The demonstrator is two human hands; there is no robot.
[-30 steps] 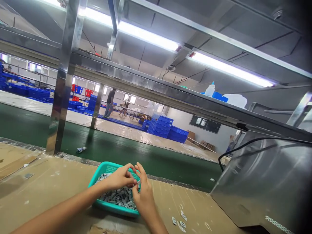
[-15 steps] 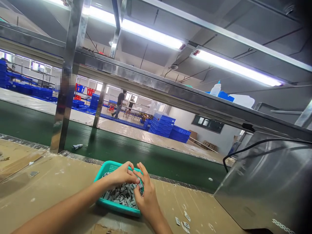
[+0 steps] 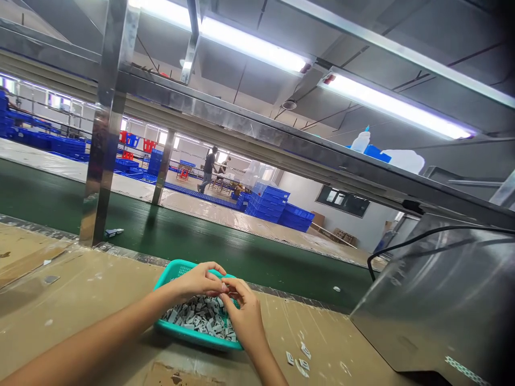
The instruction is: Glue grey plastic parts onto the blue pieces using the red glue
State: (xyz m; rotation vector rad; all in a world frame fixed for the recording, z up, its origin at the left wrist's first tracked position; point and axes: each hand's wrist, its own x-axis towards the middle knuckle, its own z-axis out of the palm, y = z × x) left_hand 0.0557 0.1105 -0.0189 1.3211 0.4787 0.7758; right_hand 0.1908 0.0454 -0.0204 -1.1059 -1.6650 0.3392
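Over turquoise perforated basket (image 3: 197,337) of small grey plastic-looking pieces (image 3: 201,317): left hand (image 3: 200,280), narrow grip, fingertips against right hand's (image 3: 247,313), also narrow; can't tell if either holds a piece. Farther right, loose pale-grey pieces (image 3: 304,364) on tan worktop (image 3: 322,335).

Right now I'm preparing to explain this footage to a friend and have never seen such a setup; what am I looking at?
There is no machine arm here: a person works with bare hands, and the view comes from a camera worn on their head. The left hand and right hand meet at the fingertips above a teal basket. Whatever they may be pinching is too small to make out. The basket holds many small grey pieces. It stands on a tan worktop, where a few loose pieces lie beyond the right forearm. Behind runs a green strip.
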